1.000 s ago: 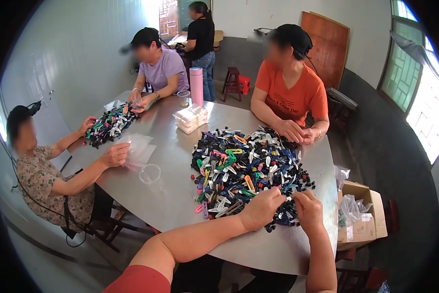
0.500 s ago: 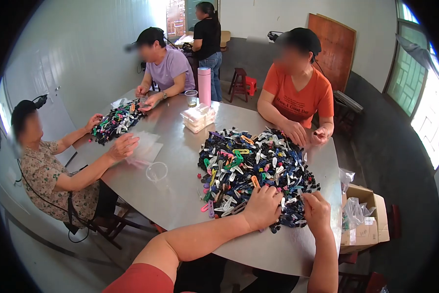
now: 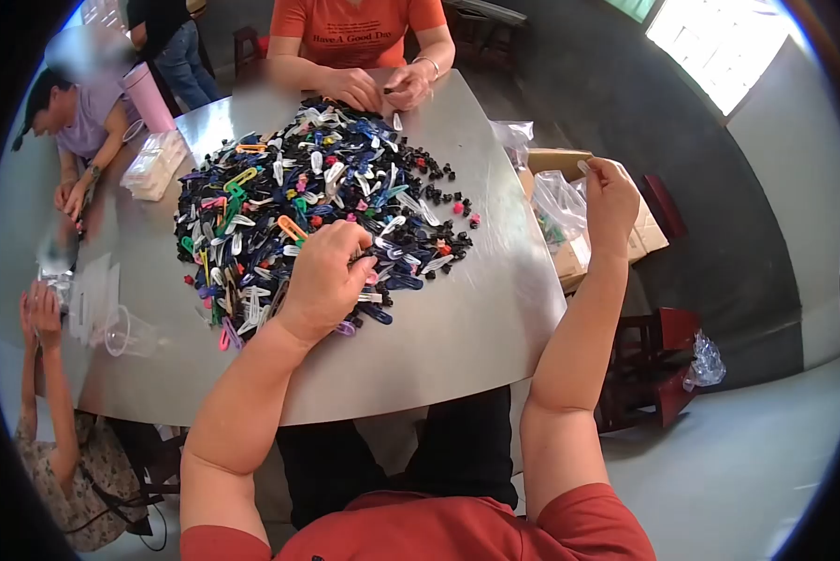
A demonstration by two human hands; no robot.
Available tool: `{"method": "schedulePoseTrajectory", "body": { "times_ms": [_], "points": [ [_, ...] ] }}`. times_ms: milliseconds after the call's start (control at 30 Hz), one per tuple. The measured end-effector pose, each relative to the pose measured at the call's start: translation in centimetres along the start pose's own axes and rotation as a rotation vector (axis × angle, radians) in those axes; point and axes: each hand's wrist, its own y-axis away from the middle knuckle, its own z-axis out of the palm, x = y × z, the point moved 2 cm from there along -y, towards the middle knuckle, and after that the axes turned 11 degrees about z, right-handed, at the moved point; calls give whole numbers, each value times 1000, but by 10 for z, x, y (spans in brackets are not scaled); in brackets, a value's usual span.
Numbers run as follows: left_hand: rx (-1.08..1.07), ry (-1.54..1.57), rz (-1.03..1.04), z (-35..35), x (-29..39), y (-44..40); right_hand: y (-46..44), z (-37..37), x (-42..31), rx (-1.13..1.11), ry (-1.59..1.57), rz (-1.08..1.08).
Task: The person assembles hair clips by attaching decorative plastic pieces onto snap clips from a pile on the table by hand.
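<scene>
A large heap of mixed hair clips (image 3: 280, 201) covers much of the metal table, with black, white, blue, green and orange snap clips and tiny claw clips among them. My left hand (image 3: 326, 276) rests at the near side of the heap with its fingers curled in a pinch; what lies between them is too small to make out. An orange snap clip (image 3: 292, 227) lies just beyond its knuckles. Off the table's right edge, my right hand (image 3: 613, 206) is raised over a cardboard box, its thumb and finger pinching a small whitish piece (image 3: 583, 166).
The cardboard box (image 3: 649, 238) with clear plastic bags (image 3: 560, 201) stands beside the metal table (image 3: 420, 355). Opposite, a person in orange (image 3: 364, 47) handles clips. At left are bundled packets (image 3: 154, 166), a pink bottle (image 3: 149, 98), a clear cup (image 3: 118, 332) and two seated people.
The view has turned right and down. My right hand has moved from the heap's edge out over the box. My left hand remains at the heap, with its fingers drawn together.
</scene>
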Motion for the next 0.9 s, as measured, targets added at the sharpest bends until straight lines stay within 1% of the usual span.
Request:
{"method": "schedulePoseTrajectory", "body": {
  "times_ms": [33,67,100,133,167,200,267,333,367,400,433,500,567,600,633,667,700,733,767,833,867,900],
  "points": [
    [33,78,-21,0,2,0,-1,1,3,3,6,7],
    [65,159,-44,1,4,0,-1,2,8,-28,93,55],
    [58,171,-44,0,7,-1,-1,3,14,-62,183,103],
    [55,158,-63,-2,10,-1,-4,8,21,-76,198,120],
    [54,142,-80,-3,11,-1,-6,13,25,-76,202,124],
    [86,144,-40,-2,9,-1,-7,19,28,-82,237,106],
    [105,165,-41,4,3,0,-4,24,34,-72,298,57],
    [148,191,-85,2,4,1,-7,20,36,-88,286,27],
    [154,223,-154,3,1,3,-6,26,33,-107,261,-4],
    [164,245,-169,1,1,3,-5,30,24,-136,158,46],
    [176,264,-180,-1,1,3,2,32,7,-101,29,-91],
    [205,281,-202,-3,0,2,30,29,-52,-252,-159,-164],
    [175,226,-164,-2,-8,5,59,43,-82,-547,-336,-243],
    [182,206,-148,-2,-7,4,71,46,-93,-700,-336,-312],
    [191,185,-128,-3,-6,3,84,52,-100,-767,-337,-315],
    [192,179,-129,-2,-8,3,91,55,-106,-791,-291,-384],
    [222,146,-56,-1,-9,2,96,56,-110,-812,-243,-452],
    [250,114,17,-1,-9,1,98,53,-113,-787,-166,-448],
    [249,112,16,0,-10,1,99,55,-114,-788,-168,-449],
    [287,-55,160,-6,-2,-5,98,59,-113,-623,-20,-373],
    [284,-54,161,-12,3,-6,99,62,-111,-623,-21,-370],
    [108,-60,127,-19,13,-7,100,69,-108,-640,3,-369]
  ]
}}
